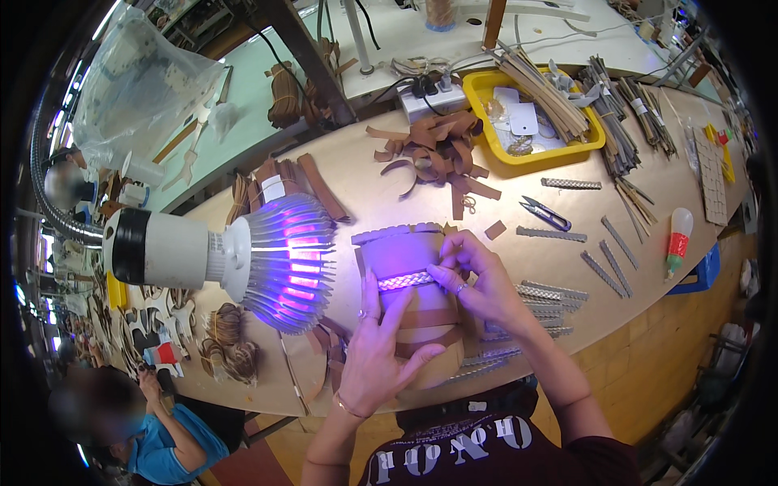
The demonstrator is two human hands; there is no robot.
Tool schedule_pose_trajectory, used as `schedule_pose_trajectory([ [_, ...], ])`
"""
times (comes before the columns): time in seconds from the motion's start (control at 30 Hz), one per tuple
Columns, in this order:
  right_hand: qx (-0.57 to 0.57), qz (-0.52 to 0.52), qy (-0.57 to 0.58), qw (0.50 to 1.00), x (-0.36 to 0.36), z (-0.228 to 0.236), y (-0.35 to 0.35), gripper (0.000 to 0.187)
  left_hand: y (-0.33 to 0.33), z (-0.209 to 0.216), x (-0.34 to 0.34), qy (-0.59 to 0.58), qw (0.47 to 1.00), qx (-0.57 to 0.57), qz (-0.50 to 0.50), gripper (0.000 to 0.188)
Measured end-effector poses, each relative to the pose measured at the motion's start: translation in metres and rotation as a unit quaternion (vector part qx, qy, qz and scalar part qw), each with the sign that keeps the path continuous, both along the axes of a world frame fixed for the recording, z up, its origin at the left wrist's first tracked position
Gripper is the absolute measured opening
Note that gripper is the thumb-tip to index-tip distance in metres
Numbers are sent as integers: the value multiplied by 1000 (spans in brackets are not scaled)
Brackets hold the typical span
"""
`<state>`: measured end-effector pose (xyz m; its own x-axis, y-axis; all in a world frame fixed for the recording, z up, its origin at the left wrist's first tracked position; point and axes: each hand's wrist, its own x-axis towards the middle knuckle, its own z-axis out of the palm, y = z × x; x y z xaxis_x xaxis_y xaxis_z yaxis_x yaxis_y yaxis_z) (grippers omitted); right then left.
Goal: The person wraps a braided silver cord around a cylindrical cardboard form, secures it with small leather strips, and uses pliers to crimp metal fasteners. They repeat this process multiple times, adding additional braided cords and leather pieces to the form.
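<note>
A short braided strip [405, 281], pale under violet light, lies across a block-like tan form [399, 251] with brown bands around its lower part. My left hand [374, 360] rests on the form from the near left. Its fingers are stretched out at the strip's left end and the thumb points right. At the strip's right end my right hand [485, 283] pinches it, thumb pressed down and fingers curled. Close by on the left, a finned lamp [284, 263] glows violet over the form.
Brown leather strips [433, 154] lie in a heap behind the form. A yellow tray [527, 162] holds tan sticks. Thread snips [545, 213], braided pieces [551, 304] and a red-labelled bottle [679, 239] lie to the right. A co-worker in a blue shirt [182, 433] sits at lower left.
</note>
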<state>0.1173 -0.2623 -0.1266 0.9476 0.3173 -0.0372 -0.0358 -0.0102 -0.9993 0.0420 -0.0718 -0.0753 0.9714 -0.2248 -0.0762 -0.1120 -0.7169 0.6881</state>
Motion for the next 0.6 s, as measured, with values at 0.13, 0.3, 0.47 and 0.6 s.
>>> schedule_pose_trajectory([
  [0.13,37,13,54,998,2,-5,0,24,-2,1,1,-28,1000,10,-3,89],
  [0.3,-6,35,127,991,4,-17,-6,18,-6,3,2,2,1000,30,7,91],
  [0.47,2,-16,104,994,-8,-24,-2,19,-9,4,3,-27,998,60,-2,87],
  [0.6,75,-45,113,990,-11,-16,-5,24,-4,10,4,1,997,68,-21,84],
])
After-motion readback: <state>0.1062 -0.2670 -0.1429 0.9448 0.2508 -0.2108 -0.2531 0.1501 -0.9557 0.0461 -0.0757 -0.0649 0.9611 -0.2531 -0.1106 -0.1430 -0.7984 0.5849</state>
